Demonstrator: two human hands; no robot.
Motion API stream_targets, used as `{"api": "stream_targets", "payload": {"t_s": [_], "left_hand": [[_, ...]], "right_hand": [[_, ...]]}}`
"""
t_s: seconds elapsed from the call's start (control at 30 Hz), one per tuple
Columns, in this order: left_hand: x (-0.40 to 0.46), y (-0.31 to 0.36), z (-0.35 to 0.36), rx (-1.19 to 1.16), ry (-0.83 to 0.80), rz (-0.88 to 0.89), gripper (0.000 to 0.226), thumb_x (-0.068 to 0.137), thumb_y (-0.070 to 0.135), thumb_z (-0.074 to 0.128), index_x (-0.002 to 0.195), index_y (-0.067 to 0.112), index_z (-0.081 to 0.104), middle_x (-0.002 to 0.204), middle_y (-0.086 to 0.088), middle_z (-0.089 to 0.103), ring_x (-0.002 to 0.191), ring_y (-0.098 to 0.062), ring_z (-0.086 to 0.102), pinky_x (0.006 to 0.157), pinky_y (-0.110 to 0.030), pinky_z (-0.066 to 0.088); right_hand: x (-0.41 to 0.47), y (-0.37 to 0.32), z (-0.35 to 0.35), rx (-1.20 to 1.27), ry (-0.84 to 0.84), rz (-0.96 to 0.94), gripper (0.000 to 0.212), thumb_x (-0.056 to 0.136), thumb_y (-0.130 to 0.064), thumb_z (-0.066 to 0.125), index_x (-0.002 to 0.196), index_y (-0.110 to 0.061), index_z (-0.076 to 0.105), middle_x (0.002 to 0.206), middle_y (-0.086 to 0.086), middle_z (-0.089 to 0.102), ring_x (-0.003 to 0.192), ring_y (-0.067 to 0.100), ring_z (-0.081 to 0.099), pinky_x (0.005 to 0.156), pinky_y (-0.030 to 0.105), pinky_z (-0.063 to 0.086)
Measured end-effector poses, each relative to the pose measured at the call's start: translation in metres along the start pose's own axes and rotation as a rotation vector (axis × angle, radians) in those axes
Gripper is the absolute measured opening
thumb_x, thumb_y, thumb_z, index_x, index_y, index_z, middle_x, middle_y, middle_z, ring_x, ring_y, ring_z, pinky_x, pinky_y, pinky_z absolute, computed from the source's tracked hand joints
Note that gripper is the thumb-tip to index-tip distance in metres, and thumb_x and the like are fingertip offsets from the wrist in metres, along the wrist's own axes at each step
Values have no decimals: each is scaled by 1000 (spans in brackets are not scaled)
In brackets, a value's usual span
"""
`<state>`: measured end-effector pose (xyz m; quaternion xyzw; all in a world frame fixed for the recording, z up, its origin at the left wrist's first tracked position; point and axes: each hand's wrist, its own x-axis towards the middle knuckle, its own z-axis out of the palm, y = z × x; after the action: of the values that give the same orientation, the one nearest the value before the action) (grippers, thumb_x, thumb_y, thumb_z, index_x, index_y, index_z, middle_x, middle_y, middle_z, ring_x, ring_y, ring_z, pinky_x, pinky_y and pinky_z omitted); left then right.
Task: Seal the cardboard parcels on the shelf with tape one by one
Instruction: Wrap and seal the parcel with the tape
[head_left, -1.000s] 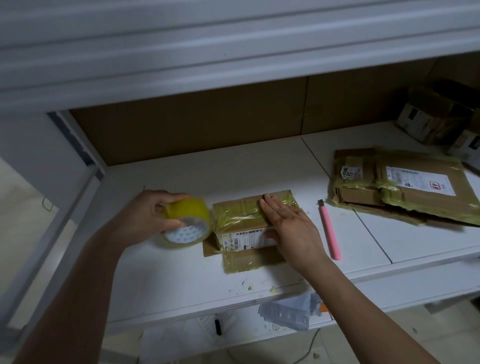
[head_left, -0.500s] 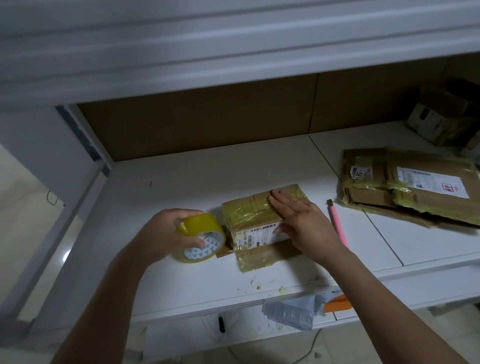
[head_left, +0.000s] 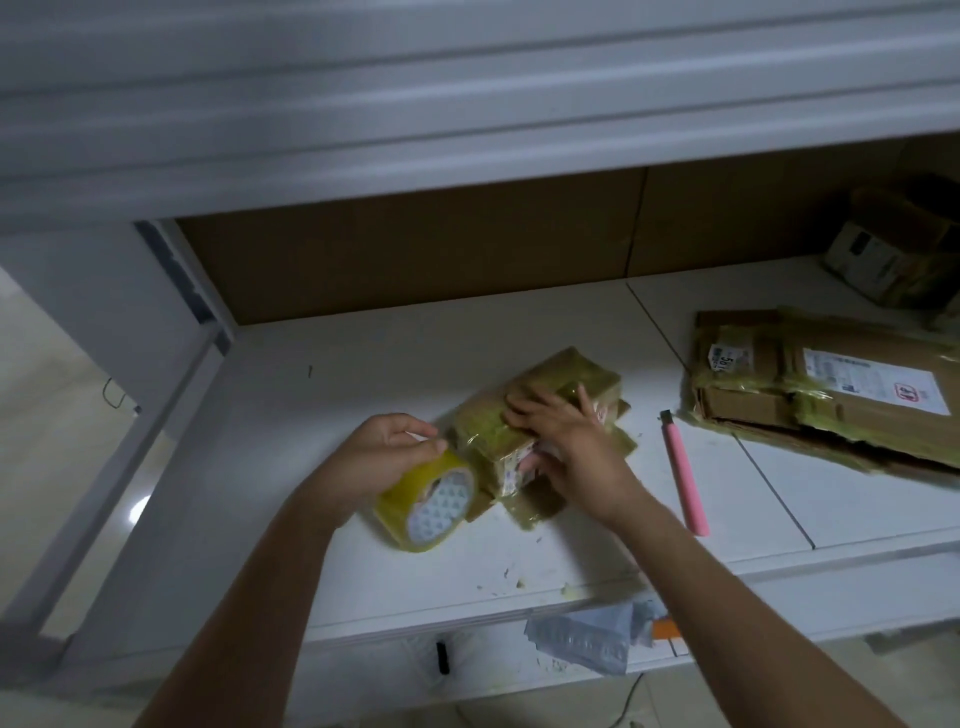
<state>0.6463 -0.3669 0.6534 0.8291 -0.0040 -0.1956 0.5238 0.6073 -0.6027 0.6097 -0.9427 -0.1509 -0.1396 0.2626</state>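
Cardboard parcel (head_left: 540, 415) pinned on shelf (head_left: 363, 374) by right hand (head_left: 566, 447), fingers wrapped round it; left hand (head_left: 374, 457) grips tape roll (head_left: 428, 501) butted against left side, probably so strip wraps tight

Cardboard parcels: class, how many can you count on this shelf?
3 parcels: a small parcel under the right hand, a flat parcel to the right, a box at the far right; more may lie outside the frame.

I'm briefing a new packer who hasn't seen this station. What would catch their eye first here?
Probably the yellow tape roll gripped by the left hand at the shelf's front, pressed against the small tape-wrapped parcel that the right hand holds. To the right lie a pink utility knife and a large flat parcel.
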Motion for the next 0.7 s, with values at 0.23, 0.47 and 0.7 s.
{"api": "stream_targets", "payload": {"t_s": [0.23, 0.47, 0.7], "left_hand": [[-1, 2, 26, -129, -3, -41, 16, 88, 24, 71, 99, 12, 73, 97, -10, 75, 93, -25, 70, 85, -35, 56], [-1, -3, 24, -224, -85, -143, 34, 93, 34, 63, 116, 10, 68, 107, -14, 73, 99, -32, 70, 88, -41, 56], [-3, -4, 14, -113, -105, -91, 25, 93, 34, 65, 109, 16, 71, 96, -9, 76, 90, -27, 73, 86, -41, 58]], "right_hand": [[1, -5, 10, 20, -44, -57, 70, 84, -35, 64, 149, -23, 38, 159, -5, 24, 146, 6, 3, 112, 25, -19], [16, -6, 6, 171, -124, 100, 59, 89, -60, 42, 140, -33, 50, 157, -13, 29, 148, 7, 12, 118, 35, -13], [9, -7, 14, 96, 26, 69, 55, 90, -67, 35, 125, -32, 60, 149, -13, 42, 138, 4, 31, 120, 34, -2]]}}
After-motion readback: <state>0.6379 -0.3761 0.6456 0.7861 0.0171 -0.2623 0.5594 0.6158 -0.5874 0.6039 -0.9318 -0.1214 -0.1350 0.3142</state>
